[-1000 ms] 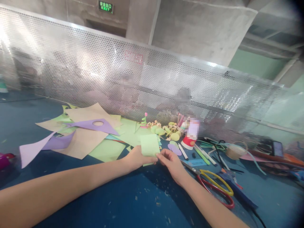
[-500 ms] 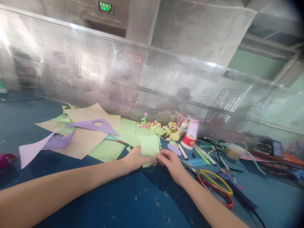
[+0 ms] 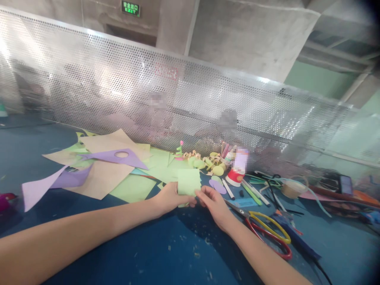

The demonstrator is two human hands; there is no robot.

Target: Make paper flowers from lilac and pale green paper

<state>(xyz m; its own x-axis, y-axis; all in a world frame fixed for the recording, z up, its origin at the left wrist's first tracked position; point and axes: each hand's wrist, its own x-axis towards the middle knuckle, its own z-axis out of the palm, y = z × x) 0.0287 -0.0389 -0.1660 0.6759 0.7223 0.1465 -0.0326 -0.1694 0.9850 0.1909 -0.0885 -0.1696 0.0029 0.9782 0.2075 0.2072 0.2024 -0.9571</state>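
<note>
Between both hands, above the blue table, is a small piece of pale green paper point(image 3: 189, 182), its right edge uneven. My left hand point(image 3: 170, 198) grips its left and lower side, with the thumb across the front. At its lower right corner, my right hand point(image 3: 211, 201) pinches the edge between thumb and fingers. Some fingertips are hidden behind the paper. Just right of my right hand lie scissors point(image 3: 268, 231) with one yellow and one red handle loop. A purple paper oval point(image 3: 217, 186) and a white marker point(image 3: 228, 189) rest beyond that hand.
Loose sheets, including a purple one with a hole point(image 3: 133, 157), spread on the left. Yellow-green paper shapes point(image 3: 218, 170) and a red-and-white cup point(image 3: 235, 177) stand behind my hands. A blue-handled tool point(image 3: 299, 237) with a cord lies right. A perforated metal screen point(image 3: 190, 103) borders the table.
The green paper has tilted slightly and shifted a little right, its lower flap now showing less. Both hands keep nearly the same place and grip.
</note>
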